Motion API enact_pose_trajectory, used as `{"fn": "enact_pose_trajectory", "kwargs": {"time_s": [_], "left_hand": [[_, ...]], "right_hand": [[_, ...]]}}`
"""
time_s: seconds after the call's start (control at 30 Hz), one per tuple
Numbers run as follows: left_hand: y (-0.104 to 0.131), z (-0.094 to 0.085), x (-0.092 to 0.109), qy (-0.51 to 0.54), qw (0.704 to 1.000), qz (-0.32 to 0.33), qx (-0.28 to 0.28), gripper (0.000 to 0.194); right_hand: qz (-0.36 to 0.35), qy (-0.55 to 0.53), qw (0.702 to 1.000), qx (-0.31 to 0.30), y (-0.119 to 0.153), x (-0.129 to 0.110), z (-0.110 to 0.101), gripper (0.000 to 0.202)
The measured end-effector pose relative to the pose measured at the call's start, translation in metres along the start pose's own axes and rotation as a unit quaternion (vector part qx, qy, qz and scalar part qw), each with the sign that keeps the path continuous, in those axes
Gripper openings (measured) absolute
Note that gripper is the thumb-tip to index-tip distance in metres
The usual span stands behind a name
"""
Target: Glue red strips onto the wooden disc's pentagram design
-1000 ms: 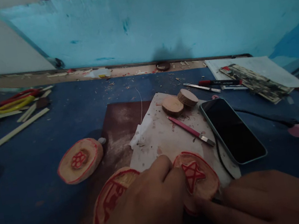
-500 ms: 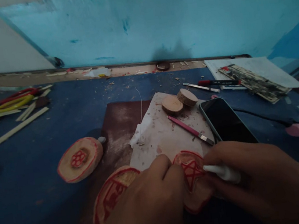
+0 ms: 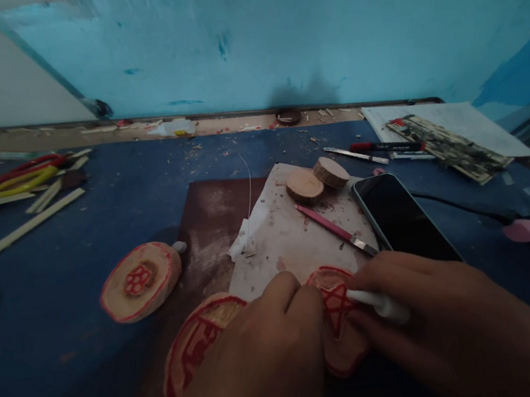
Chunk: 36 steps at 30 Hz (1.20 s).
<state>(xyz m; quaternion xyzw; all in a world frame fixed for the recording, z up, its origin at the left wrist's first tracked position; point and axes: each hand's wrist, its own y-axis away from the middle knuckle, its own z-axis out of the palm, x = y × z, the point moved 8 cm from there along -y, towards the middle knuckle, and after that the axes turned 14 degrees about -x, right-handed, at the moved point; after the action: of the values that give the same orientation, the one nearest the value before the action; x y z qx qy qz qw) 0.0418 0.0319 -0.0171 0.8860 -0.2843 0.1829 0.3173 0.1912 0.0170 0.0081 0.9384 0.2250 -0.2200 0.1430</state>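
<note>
My left hand (image 3: 275, 341) is closed at the near edge of a carved wooden piece (image 3: 344, 353) with a red star and red rim, its fingertips pressed to the piece's left side. Pinched in my right hand (image 3: 444, 318) is a small white bottle with a narrow nozzle (image 3: 383, 307); most of its body is hidden in the palm. The nozzle tip points left, at the star's right side. Partly behind my left wrist lies a larger wooden disc (image 3: 200, 339) with a red carved design. Farther left is an oval wooden piece (image 3: 134, 284) with a red flower-like centre.
Ahead, a stained paper sheet (image 3: 272, 250) carries two wood slices (image 3: 303, 185) and a pink-handled craft knife (image 3: 330, 225). A phone (image 3: 403, 218) lies to the right, by a cable. Wood strips (image 3: 25, 231) and pliers with yellow and red handles (image 3: 21, 183) lie left.
My right hand has moved slightly left, bringing the nozzle tip from the wooden piece's right edge in to the star. My left hand has stayed nearly still.
</note>
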Motion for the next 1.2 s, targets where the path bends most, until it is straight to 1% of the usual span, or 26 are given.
{"fn": "enact_pose_trajectory", "kwargs": {"time_s": [0.13,0.2,0.27,0.37,0.47,0.57,0.67,0.7,0.73,0.77,0.8,0.83,0.87,0.9,0.93,1.0,1.03,1.13,1.17,1.2], "left_hand": [[-0.001,-0.001,0.004,-0.014,0.999,0.025,-0.017,0.028],[-0.001,-0.003,0.005,-0.01,1.0,0.028,-0.005,0.03],[0.0,-0.005,0.008,-0.013,0.999,0.036,0.015,0.03],[0.002,-0.007,0.014,-0.042,0.996,0.046,0.061,0.031],[0.009,-0.01,0.021,-0.084,0.987,0.075,0.115,0.03],[0.013,-0.01,0.027,-0.125,0.978,0.095,0.14,0.026],[0.011,-0.011,0.029,-0.15,0.973,0.094,0.148,0.028],[0.01,-0.013,0.026,-0.146,0.974,0.078,0.156,0.029],[0.008,-0.011,0.026,-0.145,0.977,0.081,0.137,0.031],[0.008,-0.012,0.03,-0.131,0.975,0.114,0.137,0.03],[0.006,-0.012,0.031,-0.134,0.976,0.116,0.125,0.029],[0.007,-0.011,0.035,-0.156,0.971,0.133,0.121,0.03],[0.004,-0.008,0.033,-0.177,0.974,0.108,0.091,0.033],[0.005,-0.009,0.033,-0.182,0.974,0.105,0.087,0.033],[0.006,-0.009,0.032,-0.156,0.979,0.105,0.078,0.032],[0.005,-0.008,0.018,-0.099,0.992,0.035,0.063,0.031],[0.006,-0.006,0.017,-0.082,0.995,0.037,0.052,0.029],[0.005,0.002,0.011,-0.063,0.998,0.015,0.017,0.029],[0.004,0.003,0.01,-0.066,0.998,0.009,0.014,0.03],[0.004,0.001,0.011,-0.074,0.997,0.009,0.023,0.032]], "right_hand": [[0.01,-0.004,1.0,-0.007,0.0,0.002,0.002,0.015],[0.012,0.002,1.0,-0.012,0.0,0.002,0.004,0.014],[0.01,0.017,1.0,-0.011,0.0,0.0,0.005,0.015],[0.006,0.033,0.999,-0.002,0.001,-0.001,0.006,0.016],[0.001,0.027,1.0,0.001,0.0,-0.002,0.005,0.017],[0.001,0.027,1.0,0.006,0.001,-0.002,0.003,0.017],[-0.002,0.036,0.999,0.014,0.002,-0.004,0.001,0.015],[-0.004,0.037,0.999,0.016,0.002,-0.005,0.001,0.016],[-0.005,0.037,0.999,0.016,0.002,-0.006,0.001,0.016],[-0.005,0.036,0.999,0.016,0.002,-0.006,0.001,0.016],[-0.005,0.035,0.999,0.016,0.002,-0.006,0.001,0.016],[-0.003,0.032,0.999,0.013,0.001,-0.006,0.001,0.015],[0.0,0.028,1.0,0.007,0.001,-0.006,0.002,0.015],[0.005,0.023,1.0,-0.002,0.0,-0.005,0.002,0.015],[0.009,0.018,1.0,-0.011,-0.001,-0.004,0.003,0.015],[0.013,0.007,1.0,-0.021,0.0,-0.004,0.003,0.015],[0.012,0.002,1.0,-0.02,0.001,-0.004,0.002,0.015],[0.002,-0.021,1.0,-0.001,0.005,-0.004,-0.003,0.011],[0.002,-0.027,1.0,0.005,0.007,-0.004,-0.005,0.011],[0.002,-0.033,0.999,0.008,0.008,-0.003,-0.005,0.011]]}}
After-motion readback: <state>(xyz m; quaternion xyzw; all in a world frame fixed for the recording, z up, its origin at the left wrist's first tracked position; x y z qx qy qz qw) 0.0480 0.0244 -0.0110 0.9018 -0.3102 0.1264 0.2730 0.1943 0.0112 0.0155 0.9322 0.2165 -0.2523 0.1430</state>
